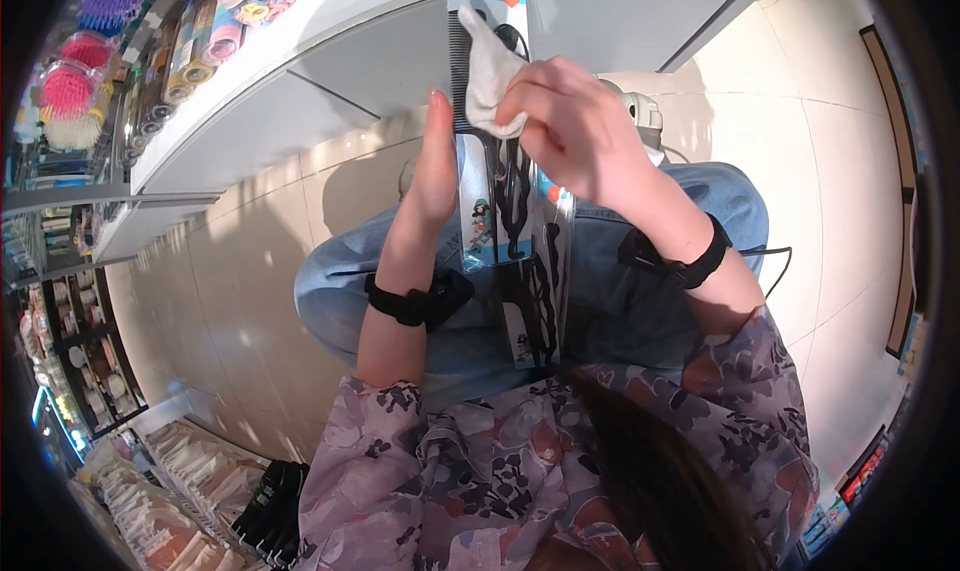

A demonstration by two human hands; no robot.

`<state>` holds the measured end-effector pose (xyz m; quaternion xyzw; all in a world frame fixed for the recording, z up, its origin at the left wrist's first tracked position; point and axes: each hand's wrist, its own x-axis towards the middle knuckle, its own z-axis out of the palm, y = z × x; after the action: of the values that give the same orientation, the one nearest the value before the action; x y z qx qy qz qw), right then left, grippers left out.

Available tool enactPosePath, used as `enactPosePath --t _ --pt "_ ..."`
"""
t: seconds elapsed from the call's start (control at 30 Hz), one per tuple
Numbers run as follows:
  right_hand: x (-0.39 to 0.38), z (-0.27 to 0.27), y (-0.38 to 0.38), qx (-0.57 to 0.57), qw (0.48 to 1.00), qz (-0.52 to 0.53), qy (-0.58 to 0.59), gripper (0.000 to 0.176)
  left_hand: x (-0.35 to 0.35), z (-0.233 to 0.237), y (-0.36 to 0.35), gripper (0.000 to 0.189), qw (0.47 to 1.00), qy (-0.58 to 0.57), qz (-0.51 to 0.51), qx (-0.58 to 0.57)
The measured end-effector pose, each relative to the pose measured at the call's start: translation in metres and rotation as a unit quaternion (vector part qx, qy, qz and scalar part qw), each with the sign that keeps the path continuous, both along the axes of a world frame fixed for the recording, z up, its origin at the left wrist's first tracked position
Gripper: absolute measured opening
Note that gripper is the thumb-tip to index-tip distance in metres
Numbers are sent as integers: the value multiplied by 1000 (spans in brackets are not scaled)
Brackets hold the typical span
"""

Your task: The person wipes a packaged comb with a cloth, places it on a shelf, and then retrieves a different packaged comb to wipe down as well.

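Note:
A long clear package (482, 206) with a blue and white card, holding a black comb and black hair clips, stands out in front of me above my lap. My left hand (436, 166) is at its left edge, thumb pointing up, its other fingers hidden behind the package. In my right hand (570, 121) a white cloth (490, 76) is pinched against the upper front of the package, over part of the comb. A second similar package (545, 296) lies beneath, on my jeans.
Grey drawers under a white shelf (390, 16) are ahead. Hairbrushes (70, 86) and coloured hair ties (262, 1) sit at the upper left. Packaged goods (170, 501) fill the lower left. Behind my right hand is a whitish object (645, 119) on the tiled floor (225, 311).

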<state>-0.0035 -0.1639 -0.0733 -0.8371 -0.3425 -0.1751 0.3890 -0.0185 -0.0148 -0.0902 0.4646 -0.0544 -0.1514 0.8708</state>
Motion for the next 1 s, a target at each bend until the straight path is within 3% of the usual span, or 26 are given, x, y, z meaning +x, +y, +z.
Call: enactPosePath --t 0.1,0.17,0.2,0.23,0.3,0.37,0.47,0.63,0.7,0.73,0.87,0.93,1.0 --pt "-2 5 -2 1 1000 1 -10 9 -1 5 -3 66 999 20 26 3" --pt "-10 10 1 -55 992 103 42 16 1 -5 8 67 999 13 7 37" --pt "-13 6 4 -62 983 170 20 7 3 -9 12 69 997 7 -13 72" --pt "-17 3 8 -62 983 171 20 7 4 -9 13 69 997 8 -12 72" --pt "-23 0 12 -53 978 202 20 8 5 -10 14 70 996 33 -71 -36" --pt "-20 8 8 -50 978 198 26 8 5 -12 13 70 998 35 -55 -27" --pt "-9 8 1 -36 999 28 -6 13 1 -1 5 72 999 24 -14 -14" --pt "-10 8 0 -69 996 50 -22 18 3 -4 9 75 1000 28 -2 4" --pt "-19 2 10 -83 978 192 -19 16 3 -4 14 76 995 87 -39 21" --pt "-27 4 13 -134 970 200 -23 15 2 -1 10 76 994 79 -63 -36" --pt "-26 0 12 -113 969 216 -30 14 4 -10 15 79 988 62 -117 -73" --pt "-13 3 4 -98 985 138 -29 15 3 -8 11 75 993 43 35 101" --pt "-9 11 -2 -100 987 124 -20 16 3 -9 8 74 997 56 29 50"
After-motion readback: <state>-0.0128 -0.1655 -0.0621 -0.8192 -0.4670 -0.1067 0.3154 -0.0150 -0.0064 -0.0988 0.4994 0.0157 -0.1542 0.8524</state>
